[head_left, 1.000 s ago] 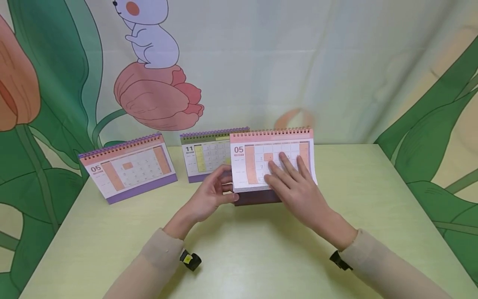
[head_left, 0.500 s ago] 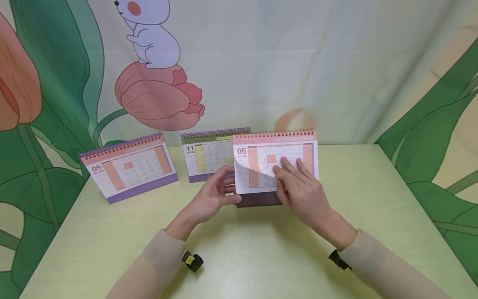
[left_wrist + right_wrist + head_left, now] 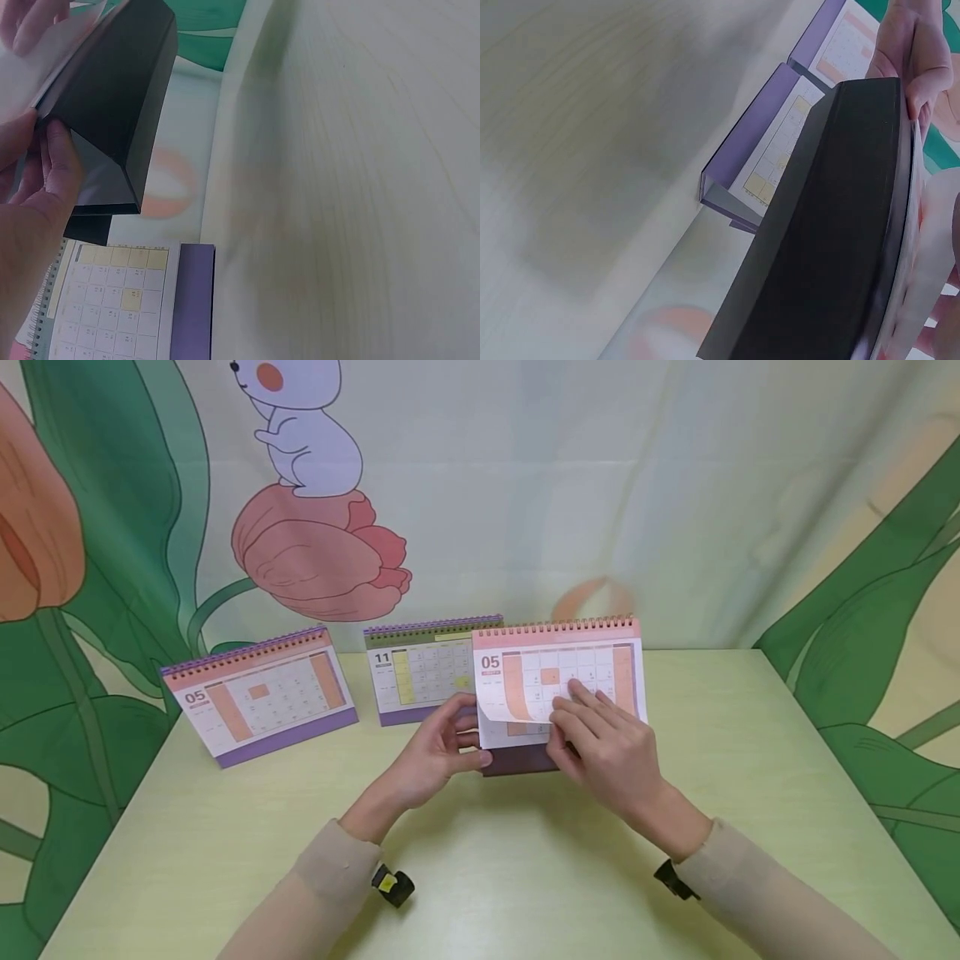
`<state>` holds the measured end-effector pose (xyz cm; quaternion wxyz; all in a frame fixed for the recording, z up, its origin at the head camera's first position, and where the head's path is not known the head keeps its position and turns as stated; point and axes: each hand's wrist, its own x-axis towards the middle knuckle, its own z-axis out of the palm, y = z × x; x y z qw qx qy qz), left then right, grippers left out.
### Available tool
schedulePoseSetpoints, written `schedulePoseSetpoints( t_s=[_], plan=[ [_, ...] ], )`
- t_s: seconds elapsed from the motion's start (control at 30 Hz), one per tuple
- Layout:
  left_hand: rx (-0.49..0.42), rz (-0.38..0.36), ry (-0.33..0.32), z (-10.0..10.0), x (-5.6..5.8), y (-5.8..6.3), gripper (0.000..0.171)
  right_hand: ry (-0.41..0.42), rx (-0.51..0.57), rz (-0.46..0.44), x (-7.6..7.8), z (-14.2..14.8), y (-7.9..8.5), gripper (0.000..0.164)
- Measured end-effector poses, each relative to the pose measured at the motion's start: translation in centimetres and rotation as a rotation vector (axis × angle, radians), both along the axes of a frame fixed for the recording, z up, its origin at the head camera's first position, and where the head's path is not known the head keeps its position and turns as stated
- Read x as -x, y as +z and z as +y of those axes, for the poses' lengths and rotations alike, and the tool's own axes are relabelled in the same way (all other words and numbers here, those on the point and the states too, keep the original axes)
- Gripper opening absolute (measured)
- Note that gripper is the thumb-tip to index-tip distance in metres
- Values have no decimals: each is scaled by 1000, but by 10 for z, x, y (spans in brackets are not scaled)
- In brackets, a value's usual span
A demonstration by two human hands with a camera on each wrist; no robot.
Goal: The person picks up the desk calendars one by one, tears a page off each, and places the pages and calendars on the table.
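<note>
A desk calendar (image 3: 558, 653) showing a pink 05 page is held up over the table, its coil binding along the top. My left hand (image 3: 431, 752) grips its lower left edge, thumb in front and fingers behind. With its thumb and bent index finger, my right hand (image 3: 611, 752) pinches the lower edge of the front page (image 3: 506, 706). That page bows away from the sheets below, lower left part lifted. From the wrist cameras the calendar's dark folded base (image 3: 105, 82) shows from underneath. The right thumb is partly hidden behind the page.
Two more desk calendars stand on the table (image 3: 480, 877): a pink 05 one (image 3: 281, 693) at the far left and a green-topped 11 one (image 3: 420, 668) just behind the left hand. Both have purple bases. A printed curtain (image 3: 510, 485) hangs behind the table.
The right hand, flat on the page a second ago, has curled its fingers and lifted the front page's lower left part. The held calendar and left hand have shifted slightly right.
</note>
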<state>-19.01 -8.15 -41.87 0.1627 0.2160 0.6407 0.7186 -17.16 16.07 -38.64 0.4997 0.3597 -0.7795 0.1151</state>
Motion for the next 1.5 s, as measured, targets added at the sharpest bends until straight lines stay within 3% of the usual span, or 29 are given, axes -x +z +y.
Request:
schedulePoseSetpoints(
  t_s=[0.2,0.63,0.9,1.27,1.5],
  plan=[
    [-14,-5,10,2,0,1,63,-8,-21,31,-1,0,-3,18],
    [-9,2,38,6,1,3,61,-32,-19,6,-4,1,-6,19],
    [12,11,106,8,0,2,61,-46,52,-20,-7,-5,-8,13],
    [12,3,135,9,-2,-1,59,-1,173,-57,-8,-11,-17,23],
    [30,22,157,10,0,-5,59,-15,234,-78,-9,-14,-20,14]
  ],
)
